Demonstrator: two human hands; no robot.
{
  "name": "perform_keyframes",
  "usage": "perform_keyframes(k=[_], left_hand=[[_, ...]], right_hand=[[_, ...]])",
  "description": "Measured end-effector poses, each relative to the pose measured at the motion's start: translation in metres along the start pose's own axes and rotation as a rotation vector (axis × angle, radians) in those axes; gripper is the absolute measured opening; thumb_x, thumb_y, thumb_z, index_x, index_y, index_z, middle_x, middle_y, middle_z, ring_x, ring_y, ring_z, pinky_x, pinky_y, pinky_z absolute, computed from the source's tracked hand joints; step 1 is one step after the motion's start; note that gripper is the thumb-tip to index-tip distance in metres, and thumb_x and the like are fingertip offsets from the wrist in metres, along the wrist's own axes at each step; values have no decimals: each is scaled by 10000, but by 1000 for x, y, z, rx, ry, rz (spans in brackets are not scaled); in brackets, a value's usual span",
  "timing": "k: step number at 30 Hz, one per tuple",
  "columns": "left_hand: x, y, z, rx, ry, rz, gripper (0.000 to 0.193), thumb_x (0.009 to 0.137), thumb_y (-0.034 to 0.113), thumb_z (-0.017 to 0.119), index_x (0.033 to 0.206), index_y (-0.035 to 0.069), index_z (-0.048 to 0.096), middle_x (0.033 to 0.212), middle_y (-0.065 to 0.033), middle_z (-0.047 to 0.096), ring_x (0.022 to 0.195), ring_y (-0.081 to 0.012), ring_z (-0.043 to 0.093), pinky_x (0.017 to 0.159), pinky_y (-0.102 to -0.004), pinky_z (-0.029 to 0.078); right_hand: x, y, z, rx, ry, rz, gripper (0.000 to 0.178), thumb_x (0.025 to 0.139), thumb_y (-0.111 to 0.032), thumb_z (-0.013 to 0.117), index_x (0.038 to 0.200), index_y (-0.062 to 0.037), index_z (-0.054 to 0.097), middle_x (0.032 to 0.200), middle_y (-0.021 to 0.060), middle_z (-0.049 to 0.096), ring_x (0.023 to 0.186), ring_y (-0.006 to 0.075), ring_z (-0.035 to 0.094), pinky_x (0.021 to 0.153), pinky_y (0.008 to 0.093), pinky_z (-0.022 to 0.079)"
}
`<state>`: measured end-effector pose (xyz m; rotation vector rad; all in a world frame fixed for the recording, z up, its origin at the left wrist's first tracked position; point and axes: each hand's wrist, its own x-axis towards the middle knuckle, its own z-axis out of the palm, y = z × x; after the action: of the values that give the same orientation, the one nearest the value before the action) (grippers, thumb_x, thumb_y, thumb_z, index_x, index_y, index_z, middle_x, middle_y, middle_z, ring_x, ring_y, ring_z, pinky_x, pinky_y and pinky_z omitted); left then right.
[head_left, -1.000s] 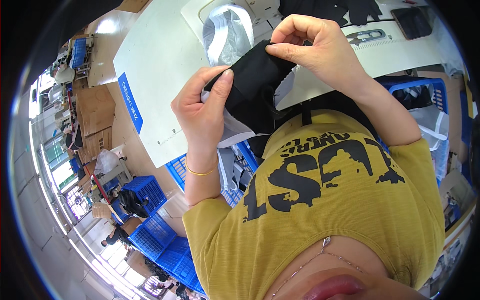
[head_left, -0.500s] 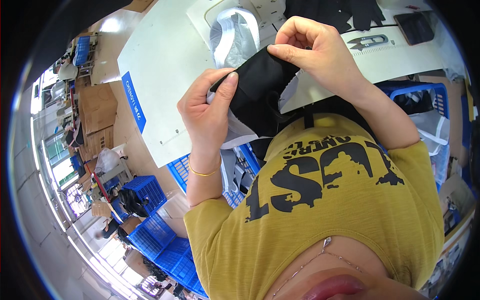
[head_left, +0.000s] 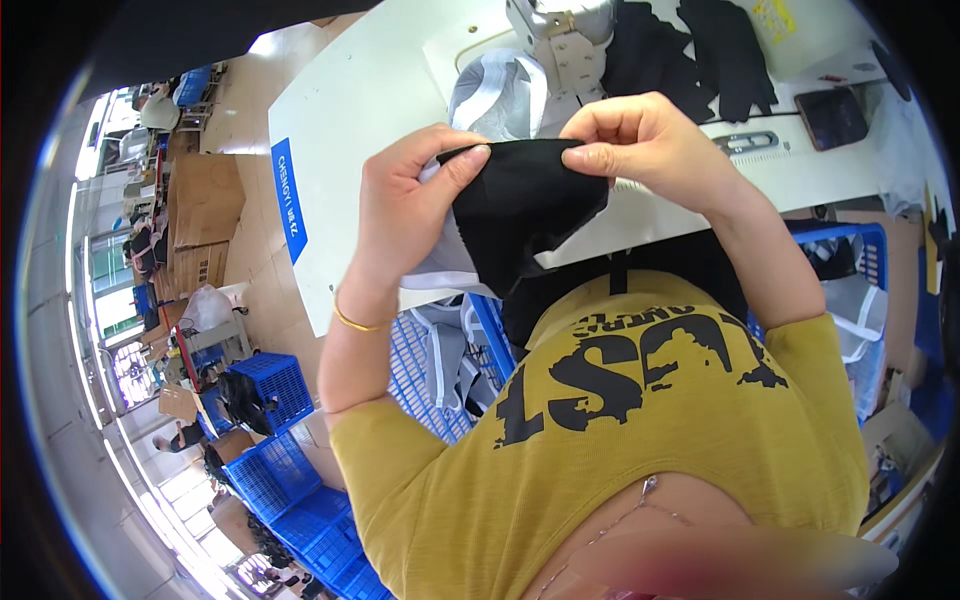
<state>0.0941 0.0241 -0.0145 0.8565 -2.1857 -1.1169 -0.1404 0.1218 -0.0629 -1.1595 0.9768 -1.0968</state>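
Between my two hands a piece of black fabric (head_left: 525,205) is stretched along its upper edge and hangs down over the table's near edge. My left hand (head_left: 415,195) pinches its upper left corner between thumb and fingers. With thumb and forefinger, my right hand (head_left: 640,150) grips the same edge farther right. Pale grey-white cloth (head_left: 440,262) hangs beside the black piece, under my left hand. Just beyond the hands, a grey and white mesh fabric piece (head_left: 500,95) lies by the metal head of a sewing machine (head_left: 565,45).
Black fabric pieces (head_left: 690,60) lie at the back of the white table (head_left: 340,130). Thread snips (head_left: 745,142) and a phone (head_left: 832,120) rest to the right. Blue baskets with cloth stand below, one left (head_left: 405,370) and one right (head_left: 875,250). More blue crates (head_left: 275,390) stand on the floor.
The black fabric's upper edge has turned from slanted to nearly level. My right hand has come lower, and the view has shifted so more of the machine and black pieces shows.
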Motion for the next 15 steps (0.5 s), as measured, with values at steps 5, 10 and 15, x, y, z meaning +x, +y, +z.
perform_keyframes(k=[5,10,15], left_hand=[[47,13,-31,182,-288,89,130,882,70,694,947,-42,703,841,-26,683,783,-81,584,733,-221,466],[103,18,-41,204,-446,80,173,849,170,750,902,11,709,850,-17,691,818,-90,600,782,-244,471],[134,22,-30,32,-411,-222,269,862,163,760,1091,58,665,1034,-4,674,993,-86,617,945,-222,454]], right_hand=[[2,5,25,-349,277,-294,132,936,-106,659,959,24,646,689,-16,560,628,27,463,554,226,389],[12,11,41,37,378,-271,144,952,-123,657,975,19,664,735,-18,624,665,21,555,600,205,464],[15,3,36,260,474,-310,163,965,-149,654,985,12,671,781,-2,648,703,39,605,663,217,524]])
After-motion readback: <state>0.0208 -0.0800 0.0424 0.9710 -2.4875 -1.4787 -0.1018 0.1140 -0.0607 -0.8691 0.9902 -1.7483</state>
